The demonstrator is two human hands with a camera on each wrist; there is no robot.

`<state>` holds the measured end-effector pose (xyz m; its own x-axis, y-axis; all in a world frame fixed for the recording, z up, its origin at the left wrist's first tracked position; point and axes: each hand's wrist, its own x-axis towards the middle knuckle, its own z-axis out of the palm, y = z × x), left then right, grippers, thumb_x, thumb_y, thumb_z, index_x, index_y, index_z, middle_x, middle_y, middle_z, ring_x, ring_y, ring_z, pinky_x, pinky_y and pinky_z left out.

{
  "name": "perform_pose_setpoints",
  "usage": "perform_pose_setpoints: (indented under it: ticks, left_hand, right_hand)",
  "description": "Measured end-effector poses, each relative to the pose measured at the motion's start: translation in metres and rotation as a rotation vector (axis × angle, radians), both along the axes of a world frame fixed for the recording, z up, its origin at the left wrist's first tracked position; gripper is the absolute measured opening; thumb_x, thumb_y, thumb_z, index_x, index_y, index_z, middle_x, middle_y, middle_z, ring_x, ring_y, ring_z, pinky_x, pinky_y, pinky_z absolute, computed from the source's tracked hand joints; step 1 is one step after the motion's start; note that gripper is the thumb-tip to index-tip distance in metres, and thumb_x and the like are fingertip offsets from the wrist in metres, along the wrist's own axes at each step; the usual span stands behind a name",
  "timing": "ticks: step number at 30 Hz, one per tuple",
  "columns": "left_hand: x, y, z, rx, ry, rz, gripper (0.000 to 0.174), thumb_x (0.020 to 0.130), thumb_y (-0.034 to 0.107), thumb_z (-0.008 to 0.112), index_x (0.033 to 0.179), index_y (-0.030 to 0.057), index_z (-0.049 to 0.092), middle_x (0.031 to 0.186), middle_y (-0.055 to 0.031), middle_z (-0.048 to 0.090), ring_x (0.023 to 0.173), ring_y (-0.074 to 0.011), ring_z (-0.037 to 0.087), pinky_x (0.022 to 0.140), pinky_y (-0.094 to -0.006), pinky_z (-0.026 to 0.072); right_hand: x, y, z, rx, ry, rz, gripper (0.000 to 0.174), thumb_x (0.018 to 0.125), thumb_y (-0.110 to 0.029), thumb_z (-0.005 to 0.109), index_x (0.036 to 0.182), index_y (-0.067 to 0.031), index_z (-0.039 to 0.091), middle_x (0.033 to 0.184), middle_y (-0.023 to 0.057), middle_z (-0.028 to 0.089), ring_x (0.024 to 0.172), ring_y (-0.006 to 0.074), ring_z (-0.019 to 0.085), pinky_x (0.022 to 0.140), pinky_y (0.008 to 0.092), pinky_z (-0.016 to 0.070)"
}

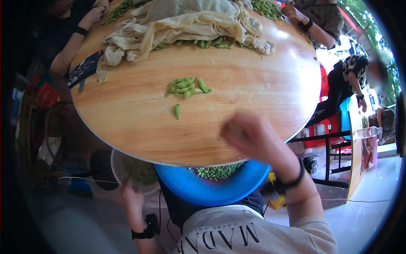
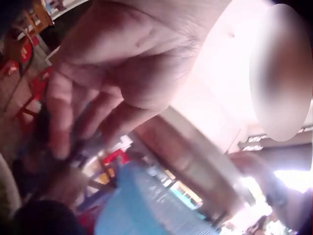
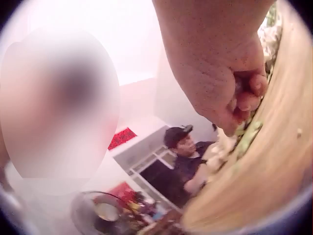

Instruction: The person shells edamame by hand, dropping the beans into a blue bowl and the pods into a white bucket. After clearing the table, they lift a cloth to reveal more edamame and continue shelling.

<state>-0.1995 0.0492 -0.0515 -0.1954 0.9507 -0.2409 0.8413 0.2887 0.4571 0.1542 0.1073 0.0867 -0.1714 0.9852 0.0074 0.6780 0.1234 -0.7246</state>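
Blurred over the near right of the round wooden table, my right hand (image 1: pixel 247 133) has its fingers curled inward. The right wrist view shows the curled fingers (image 3: pixel 249 98) close over the tabletop, with no held thing visible. Several green edamame pods (image 1: pixel 185 88) lie in a small cluster ahead of it, and a single pod (image 1: pixel 176 111) sits nearer. My left hand (image 1: pixel 132 197) hangs low by a pale bucket (image 1: pixel 115 169) holding green husks. Its fingers (image 2: pixel 61 117) droop loosely with nothing seen between them. On my lap, a blue basin (image 1: pixel 211 195) contains shelled green beans (image 1: pixel 218 172).
A crumpled cream cloth (image 1: pixel 186 27) covers a pile of pods (image 1: pixel 215 42) at the table's far side. A dark patterned pouch (image 1: pixel 86 70) lies at the left edge. People sit across the table on both sides. A black-framed stand (image 1: pixel 327 156) is at right.
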Motion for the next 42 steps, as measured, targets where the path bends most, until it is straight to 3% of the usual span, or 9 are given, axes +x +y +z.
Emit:
perform_pose_setpoints:
  ticks: [2, 4, 8, 11, 17, 21, 27, 30, 42]
  left_hand:
    - [0.026, 0.009, 0.033, -0.037, -0.299, 0.007, 0.027, 0.078, 0.007, 0.061, 0.103, -0.0014, 0.058, 0.090, -0.0175, 0.063, 0.074, -0.0284, 0.062, 0.070, -0.0326, 0.0492]
    - [0.047, 0.013, 0.055, -0.032, -0.752, 0.053, 0.023, 0.082, 0.006, 0.059, 0.102, -0.0029, 0.058, 0.085, -0.0128, 0.065, 0.066, -0.0193, 0.062, 0.063, -0.0278, 0.0502]
    - [0.080, 0.014, 0.088, 0.107, -0.954, -0.111, 0.019, 0.085, 0.005, 0.055, 0.102, -0.0039, 0.058, 0.087, -0.0092, 0.064, 0.063, -0.0084, 0.058, 0.055, -0.0198, 0.0453]
    - [0.113, 0.017, 0.097, 0.129, -1.125, -0.142, 0.022, 0.085, 0.007, 0.055, 0.105, -0.0021, 0.058, 0.090, -0.0086, 0.064, 0.058, -0.0085, 0.057, 0.047, -0.0175, 0.0386]
    - [0.174, 0.010, 0.097, 0.071, -1.464, -0.165, 0.023, 0.085, 0.007, 0.057, 0.106, -0.0018, 0.059, 0.092, -0.0095, 0.065, 0.054, -0.0087, 0.056, 0.045, -0.0179, 0.0372]
    - [0.177, -0.006, 0.099, 0.122, -1.382, -0.167, 0.019, 0.083, 0.007, 0.061, 0.100, -0.0007, 0.061, 0.087, -0.0079, 0.065, 0.051, -0.0080, 0.054, 0.044, -0.0179, 0.0379]
    - [0.182, -0.014, 0.095, 0.464, -0.799, -0.509, 0.021, 0.082, 0.002, 0.059, 0.102, -0.0010, 0.060, 0.079, -0.0043, 0.058, 0.055, -0.0088, 0.053, 0.047, -0.0192, 0.0419]
    - [0.186, -0.020, 0.101, 0.459, -0.730, -0.566, 0.023, 0.081, 0.001, 0.058, 0.104, -0.0013, 0.059, 0.080, -0.0064, 0.056, 0.058, -0.0100, 0.054, 0.048, -0.0212, 0.0430]
    - [0.194, -0.026, 0.109, 0.504, -0.504, -0.693, 0.023, 0.079, 0.000, 0.057, 0.101, -0.0062, 0.057, 0.080, -0.0151, 0.054, 0.069, -0.0296, 0.057, 0.058, -0.0348, 0.0460]
  right_hand:
    - [-0.002, 0.050, -0.018, 0.288, -0.114, -0.103, 0.018, 0.075, -0.018, 0.061, 0.079, -0.0007, 0.057, 0.076, 0.0182, 0.053, 0.073, 0.0362, 0.054, 0.065, 0.0426, 0.0445]
    - [0.000, 0.077, -0.037, 0.245, -0.183, -0.110, 0.018, 0.074, -0.017, 0.061, 0.079, -0.0005, 0.057, 0.078, 0.0188, 0.053, 0.074, 0.0366, 0.054, 0.066, 0.0433, 0.0443]
    - [0.004, 0.074, -0.047, 0.243, -0.196, -0.150, 0.017, 0.072, -0.015, 0.061, 0.081, -0.0006, 0.059, 0.078, 0.0193, 0.055, 0.073, 0.0371, 0.054, 0.066, 0.0420, 0.0447]
    - [0.002, 0.039, -0.025, 0.120, 0.056, -0.197, 0.016, 0.074, -0.013, 0.061, 0.084, -0.0005, 0.060, 0.075, 0.0122, 0.059, 0.067, 0.0258, 0.057, 0.063, 0.0350, 0.0455]
    - [-0.021, -0.052, -0.022, -0.422, 0.749, -0.112, 0.017, 0.080, -0.014, 0.063, 0.088, 0.0002, 0.060, 0.074, -0.0038, 0.055, 0.066, 0.0029, 0.045, 0.059, 0.0201, 0.0401]
    - [-0.006, -0.071, -0.018, -0.295, 0.684, -0.140, 0.020, 0.087, -0.020, 0.057, 0.088, 0.0008, 0.060, 0.067, -0.0029, 0.052, 0.062, 0.0029, 0.044, 0.053, 0.0187, 0.0364]
    - [0.002, -0.078, -0.018, -0.472, 0.878, 0.091, 0.032, 0.093, -0.027, 0.046, 0.082, 0.0005, 0.057, 0.057, -0.0034, 0.041, 0.050, 0.0045, 0.035, 0.044, 0.0201, 0.0292]
    - [0.003, -0.078, -0.027, -0.471, 0.878, 0.146, 0.034, 0.094, -0.029, 0.044, 0.080, 0.0001, 0.055, 0.056, -0.0034, 0.040, 0.049, 0.0046, 0.035, 0.043, 0.0205, 0.0282]
    - [0.012, -0.081, -0.033, -0.560, 0.927, 0.191, 0.038, 0.095, -0.032, 0.041, 0.092, 0.0014, 0.058, 0.057, -0.0032, 0.041, 0.049, 0.0048, 0.036, 0.043, 0.0197, 0.0299]
